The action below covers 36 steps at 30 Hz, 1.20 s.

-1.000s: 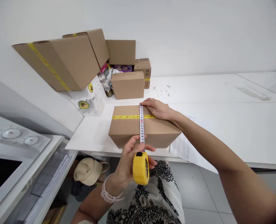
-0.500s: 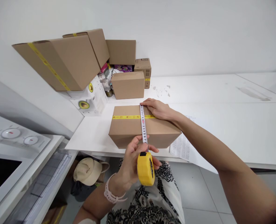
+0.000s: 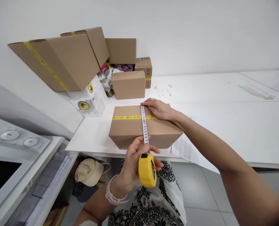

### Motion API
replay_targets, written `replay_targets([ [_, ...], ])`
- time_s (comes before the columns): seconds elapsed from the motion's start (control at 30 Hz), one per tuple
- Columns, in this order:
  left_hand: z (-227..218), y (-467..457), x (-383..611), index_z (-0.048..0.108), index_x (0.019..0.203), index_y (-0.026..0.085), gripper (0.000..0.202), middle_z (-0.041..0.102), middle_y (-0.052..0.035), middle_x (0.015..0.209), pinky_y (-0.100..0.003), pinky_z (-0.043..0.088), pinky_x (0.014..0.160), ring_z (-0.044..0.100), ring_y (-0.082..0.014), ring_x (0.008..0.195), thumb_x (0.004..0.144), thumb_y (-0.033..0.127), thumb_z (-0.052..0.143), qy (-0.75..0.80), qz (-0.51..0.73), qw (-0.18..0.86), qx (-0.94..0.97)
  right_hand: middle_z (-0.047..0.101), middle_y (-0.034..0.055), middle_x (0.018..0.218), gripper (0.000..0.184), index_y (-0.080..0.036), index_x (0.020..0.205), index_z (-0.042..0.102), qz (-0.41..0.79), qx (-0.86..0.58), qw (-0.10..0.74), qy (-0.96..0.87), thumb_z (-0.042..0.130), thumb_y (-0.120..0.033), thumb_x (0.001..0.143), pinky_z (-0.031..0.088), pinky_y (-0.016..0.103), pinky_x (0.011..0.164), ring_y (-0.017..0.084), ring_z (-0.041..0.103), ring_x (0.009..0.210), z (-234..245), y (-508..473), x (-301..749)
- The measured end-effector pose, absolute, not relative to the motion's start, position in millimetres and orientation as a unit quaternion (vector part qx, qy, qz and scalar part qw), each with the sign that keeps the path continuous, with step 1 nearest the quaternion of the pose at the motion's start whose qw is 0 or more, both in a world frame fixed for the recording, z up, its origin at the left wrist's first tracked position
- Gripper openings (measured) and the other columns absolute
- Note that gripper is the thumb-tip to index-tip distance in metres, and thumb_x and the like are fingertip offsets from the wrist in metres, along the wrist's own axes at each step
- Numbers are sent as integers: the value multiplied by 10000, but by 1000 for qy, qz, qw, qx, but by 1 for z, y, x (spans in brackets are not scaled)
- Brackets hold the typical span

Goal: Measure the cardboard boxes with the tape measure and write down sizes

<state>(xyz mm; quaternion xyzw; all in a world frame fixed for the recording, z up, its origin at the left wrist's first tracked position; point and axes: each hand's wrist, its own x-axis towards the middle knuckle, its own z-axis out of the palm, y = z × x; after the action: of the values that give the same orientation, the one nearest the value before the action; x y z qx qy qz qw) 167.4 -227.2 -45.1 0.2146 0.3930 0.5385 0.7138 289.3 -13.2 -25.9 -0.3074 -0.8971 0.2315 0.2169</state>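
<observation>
A brown cardboard box (image 3: 124,127), sealed along its top with yellow printed tape, lies on the white table. Across its top, from the far edge to the near one, runs the blade of a yellow tape measure (image 3: 145,172). My left hand (image 3: 130,161) is closed around the tape measure's case just in front of the box, its fingers near the blade. At the far edge my right hand (image 3: 160,108) holds the blade's end down against the box with its fingertips. That hand's palm rests on the box top.
Large cartons (image 3: 68,59) sit on white boxes with avocado pictures (image 3: 89,105) at the left. A smaller brown carton (image 3: 128,86) stands behind. Printed paper (image 3: 183,147) lies right of the box. A microwave (image 3: 9,157) is at left; below, a beige cap (image 3: 89,172).
The view has shifted very slightly. Both hands, the tape measure and the box keep the same arrangement.
</observation>
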Motion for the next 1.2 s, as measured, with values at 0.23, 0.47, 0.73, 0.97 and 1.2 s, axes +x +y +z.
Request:
replay_targets([
  [0.23,-45,-229,162,452,1202,188,420,712,-5,819,-281,599,517,716,-174,565,881,310,694,389,534,707,253,611,94,1349,393,-232,1291,624,277,-288,311,-863,489,-251,923,484,487,1024,258,604,1164,-20,-5,300],
  [0.47,-55,-234,175,496,1173,183,225,710,-14,765,-217,539,586,688,-126,620,998,304,567,334,518,665,423,686,72,875,202,-173,969,649,116,-607,406,-673,564,-343,900,500,367,786,204,631,830,-49,19,414],
  [0.73,-110,-194,243,478,1128,188,328,672,-15,784,-247,515,596,644,-134,627,989,481,530,322,437,651,530,740,125,981,256,-183,986,640,169,-739,50,-650,617,-407,866,472,323,716,269,685,908,-141,-2,445],
  [0.97,-158,-174,268,481,1150,208,293,679,-9,796,-256,511,607,659,-143,630,1002,461,477,352,406,625,566,721,73,709,224,-144,956,686,305,-670,206,-645,585,-149,756,521,319,685,230,689,700,-139,2,457],
  [1.2,-170,-151,285,480,1122,216,250,672,4,782,-247,511,588,650,-135,608,976,412,527,375,435,625,529,747,73,920,310,-176,1029,646,347,-545,566,-512,642,-273,734,559,364,829,208,704,919,-142,-9,525],
])
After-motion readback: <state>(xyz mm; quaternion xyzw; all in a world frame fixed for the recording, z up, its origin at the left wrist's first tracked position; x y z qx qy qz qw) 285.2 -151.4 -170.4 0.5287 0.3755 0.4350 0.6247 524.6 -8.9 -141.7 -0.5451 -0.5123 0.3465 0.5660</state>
